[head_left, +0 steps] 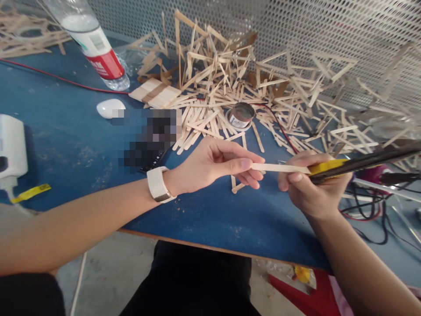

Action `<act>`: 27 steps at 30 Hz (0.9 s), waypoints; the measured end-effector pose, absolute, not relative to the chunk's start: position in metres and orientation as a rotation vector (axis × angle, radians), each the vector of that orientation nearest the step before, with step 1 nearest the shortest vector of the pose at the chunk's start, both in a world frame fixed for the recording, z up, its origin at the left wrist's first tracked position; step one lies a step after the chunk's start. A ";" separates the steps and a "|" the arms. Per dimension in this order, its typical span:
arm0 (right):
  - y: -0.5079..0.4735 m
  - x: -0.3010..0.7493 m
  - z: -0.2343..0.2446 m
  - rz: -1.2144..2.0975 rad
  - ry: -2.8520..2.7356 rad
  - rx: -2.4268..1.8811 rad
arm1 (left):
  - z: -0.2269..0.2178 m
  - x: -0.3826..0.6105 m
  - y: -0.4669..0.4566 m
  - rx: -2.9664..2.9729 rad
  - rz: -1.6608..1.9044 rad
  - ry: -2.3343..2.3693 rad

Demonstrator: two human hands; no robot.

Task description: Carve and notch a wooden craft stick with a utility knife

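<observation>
My left hand [223,163] pinches one end of a flat wooden craft stick [281,168] between thumb and fingers. The stick lies nearly level above the blue table, pointing right. Its other end meets my right hand [315,184], which is closed around a long black-and-yellow tool [365,160]. The tool slants up past the right edge; its exact kind is unclear. Below and behind my left hand, joined sticks [237,188] lie partly hidden on the table. A pale watch [161,184] is on my left wrist.
A large heap of craft sticks [210,70] lies against the perforated metal panel [296,26]. Nearby are a small round tin [241,116], a water bottle [98,48], a white mouse [111,108] and a white power strip [13,145]. Dark cables [365,215] tangle at right.
</observation>
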State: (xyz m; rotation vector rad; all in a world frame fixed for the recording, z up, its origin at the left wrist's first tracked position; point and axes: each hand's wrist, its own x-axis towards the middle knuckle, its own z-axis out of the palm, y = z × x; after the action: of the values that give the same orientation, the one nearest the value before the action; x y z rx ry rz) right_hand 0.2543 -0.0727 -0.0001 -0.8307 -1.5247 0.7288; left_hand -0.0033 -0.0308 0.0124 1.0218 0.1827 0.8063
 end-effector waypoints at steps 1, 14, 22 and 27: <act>-0.073 0.254 0.000 0.726 -1.524 -0.829 | 0.012 -0.003 -0.031 1.027 0.804 0.180; -0.074 0.255 0.001 0.730 -1.528 -0.831 | 0.015 -0.004 -0.031 1.067 0.800 0.187; -0.078 0.251 0.002 0.717 -1.497 -0.863 | 0.016 -0.006 -0.031 1.114 0.814 0.183; -0.077 0.253 0.003 0.700 -1.520 -0.843 | 0.017 -0.007 -0.035 1.184 0.843 0.232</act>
State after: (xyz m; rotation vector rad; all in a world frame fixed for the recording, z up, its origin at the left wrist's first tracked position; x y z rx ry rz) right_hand 0.2526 -0.0765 0.0026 -0.8430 -1.5198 0.6997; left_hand -0.0069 -0.0346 0.0175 1.1841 0.2322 0.8429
